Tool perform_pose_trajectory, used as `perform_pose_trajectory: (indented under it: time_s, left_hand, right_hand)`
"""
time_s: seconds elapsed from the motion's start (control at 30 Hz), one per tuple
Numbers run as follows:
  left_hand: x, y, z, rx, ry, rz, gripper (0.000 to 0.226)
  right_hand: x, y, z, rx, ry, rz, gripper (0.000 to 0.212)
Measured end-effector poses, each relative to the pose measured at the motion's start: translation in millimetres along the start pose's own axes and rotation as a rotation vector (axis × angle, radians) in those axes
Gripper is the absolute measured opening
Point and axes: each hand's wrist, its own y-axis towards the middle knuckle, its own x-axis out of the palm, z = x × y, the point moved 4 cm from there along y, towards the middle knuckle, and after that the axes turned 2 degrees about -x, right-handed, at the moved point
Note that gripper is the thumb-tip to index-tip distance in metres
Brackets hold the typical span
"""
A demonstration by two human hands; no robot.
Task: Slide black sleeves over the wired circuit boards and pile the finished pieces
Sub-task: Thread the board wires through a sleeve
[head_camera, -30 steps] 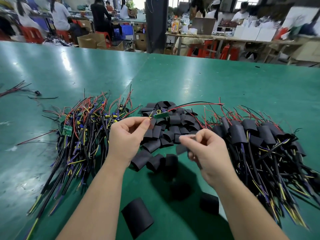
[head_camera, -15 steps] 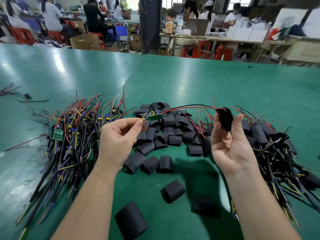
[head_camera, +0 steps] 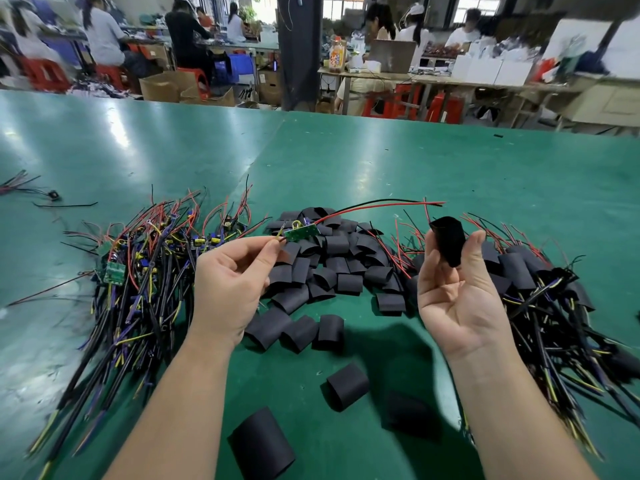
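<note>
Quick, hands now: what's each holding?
Left hand: pinching the small green circuit board with red and black wires.
Right hand: holding a short black tubular sleeve between thumb and fingers.

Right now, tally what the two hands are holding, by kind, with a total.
1 wired circuit board, pinched by the left hand
1 black sleeve, held by the right hand
Total: 2

Bright overhead glare on table (head_camera: 145, 143), blurred edges
</note>
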Motion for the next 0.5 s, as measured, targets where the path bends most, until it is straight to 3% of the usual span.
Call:
perform_pose_trajectory:
  time_s: [0.3,0.5]
  left_hand:
    - [0.1,-0.7,0.9,0.037,0.053,-0.028,0.023]
    - [2.5,-2.3,1.0,0.066,0.083,-0.049,0.018]
  right_hand:
    - [2.3,-1.5,2.9,0.025,0.015,-0.041,0.047]
    - [-1.2,2.7,1.3,-0.016,0.051,0.020,0.061]
